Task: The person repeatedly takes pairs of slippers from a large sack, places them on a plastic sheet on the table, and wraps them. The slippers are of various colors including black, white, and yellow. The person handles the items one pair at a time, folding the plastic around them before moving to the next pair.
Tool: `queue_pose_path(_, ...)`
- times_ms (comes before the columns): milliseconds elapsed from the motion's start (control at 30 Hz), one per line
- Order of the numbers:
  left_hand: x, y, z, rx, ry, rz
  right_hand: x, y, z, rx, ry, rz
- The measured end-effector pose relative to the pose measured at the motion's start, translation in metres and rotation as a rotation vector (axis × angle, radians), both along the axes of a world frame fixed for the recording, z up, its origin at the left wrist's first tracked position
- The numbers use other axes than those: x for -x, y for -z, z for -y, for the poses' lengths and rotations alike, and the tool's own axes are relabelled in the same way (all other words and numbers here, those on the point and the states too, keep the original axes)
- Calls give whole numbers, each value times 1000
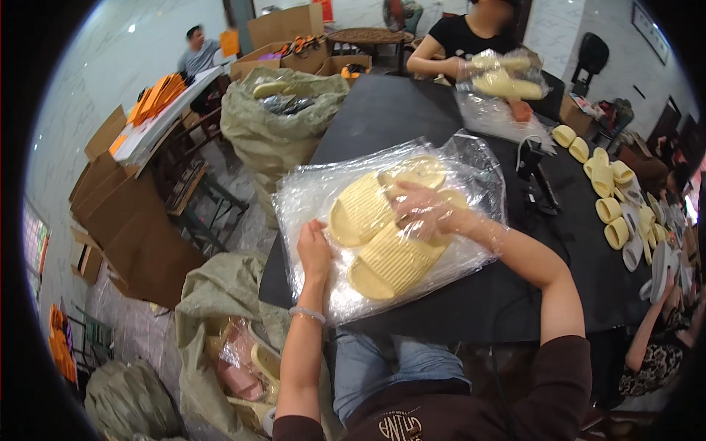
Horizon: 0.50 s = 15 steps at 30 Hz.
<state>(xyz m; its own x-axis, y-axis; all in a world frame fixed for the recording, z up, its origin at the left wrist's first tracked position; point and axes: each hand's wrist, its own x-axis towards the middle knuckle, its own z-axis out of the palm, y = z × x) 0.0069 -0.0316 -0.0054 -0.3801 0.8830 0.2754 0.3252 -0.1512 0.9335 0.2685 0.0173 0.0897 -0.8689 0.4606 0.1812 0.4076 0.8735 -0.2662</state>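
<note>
A pair of pale yellow slippers (393, 257) with ribbed straps lies inside a clear plastic bag (471, 173), on a stack of similar bags on the black table. My right hand (425, 209) reaches into the bag, with film over its wrist, and its fingers grip the slippers near their far right part. More yellow shows beyond that hand, partly hidden by film glare. My left hand (315, 246) is closed at the bag's left edge, beside the slippers; its fingertips are partly hidden.
Yellow and grey slippers (609, 209) line the black table's (390, 110) right side. Across it, a person (471, 44) handles bagged yellow slippers. Woven sacks (268, 140) stand left of the table; one near my left arm holds bagged slippers. A black device with a cable (540, 184) lies right.
</note>
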Motion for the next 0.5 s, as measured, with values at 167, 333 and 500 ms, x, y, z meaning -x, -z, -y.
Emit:
queue_pose_path(167,15,14,-7,-65,207,732,14,-17,17,-30,-159,-67)
queue_pose_path(333,19,-7,1,30,247,900,13,11,7,87,-256,-85)
queue_pose_path(500,23,13,-10,33,190,769,15,-7,26,-36,-210,138)
